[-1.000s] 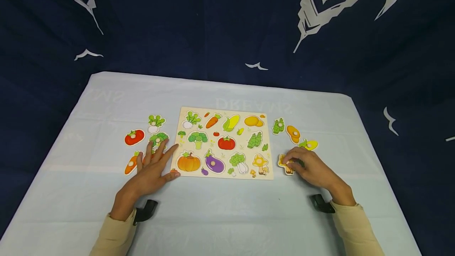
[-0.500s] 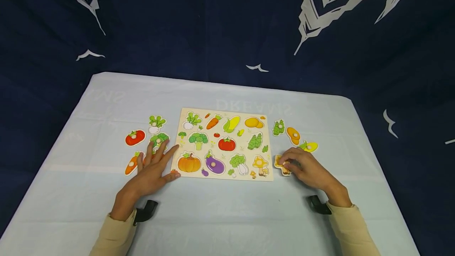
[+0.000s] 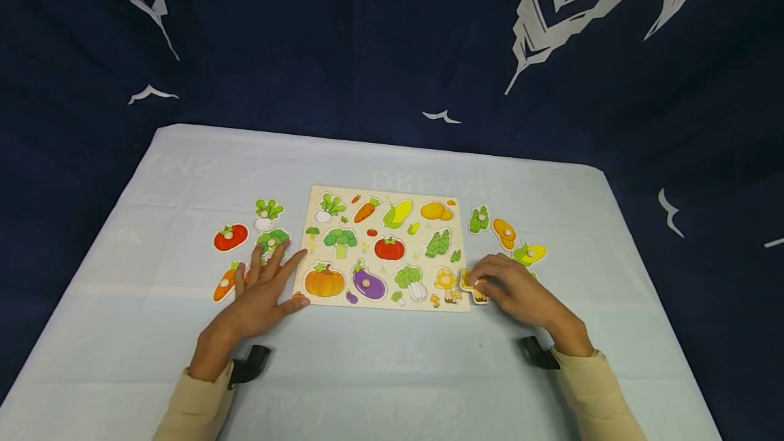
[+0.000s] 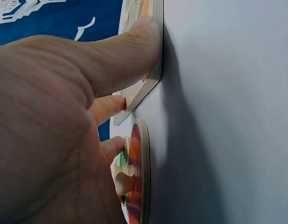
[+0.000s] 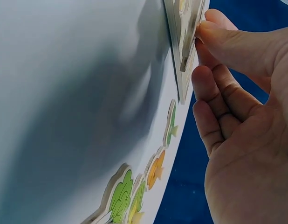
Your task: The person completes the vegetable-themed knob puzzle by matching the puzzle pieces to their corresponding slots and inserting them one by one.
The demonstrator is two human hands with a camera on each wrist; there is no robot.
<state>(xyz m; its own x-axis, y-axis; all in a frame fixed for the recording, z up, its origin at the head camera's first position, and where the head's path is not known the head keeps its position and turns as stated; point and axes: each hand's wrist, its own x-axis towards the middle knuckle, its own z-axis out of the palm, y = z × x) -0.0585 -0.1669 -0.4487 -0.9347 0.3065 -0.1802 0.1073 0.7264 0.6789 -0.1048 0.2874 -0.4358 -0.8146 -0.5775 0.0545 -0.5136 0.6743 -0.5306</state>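
Observation:
My left hand (image 3: 260, 301) lies with fingers spread, thumb and index finger on the left edge of a wooden vegetable puzzle board (image 3: 413, 240). Its other fingers reach over loose pieces, among them an orange piece (image 4: 135, 144), mostly hidden in the head view. My right hand (image 3: 520, 295) pinches a yellow mushroom puzzle piece (image 3: 467, 281) between thumb and fingers, over the board's right edge beside the printed mushroom (image 3: 445, 279). An eggplant piece (image 3: 375, 287) with a round knob sits in the board's bottom row.
Left of the board lie turnip (image 3: 268, 209), tomato (image 3: 231, 237), broccoli (image 3: 269, 235) and carrot (image 3: 224, 284) pieces. On the right are a green vegetable (image 3: 478, 222), potato (image 3: 504, 231) and corn (image 3: 530, 252). A leafy green piece (image 5: 120, 196) shows in the right wrist view.
My right hand has moved left with the mushroom piece, from beside the board to over its right edge. The left hand stays where it was.

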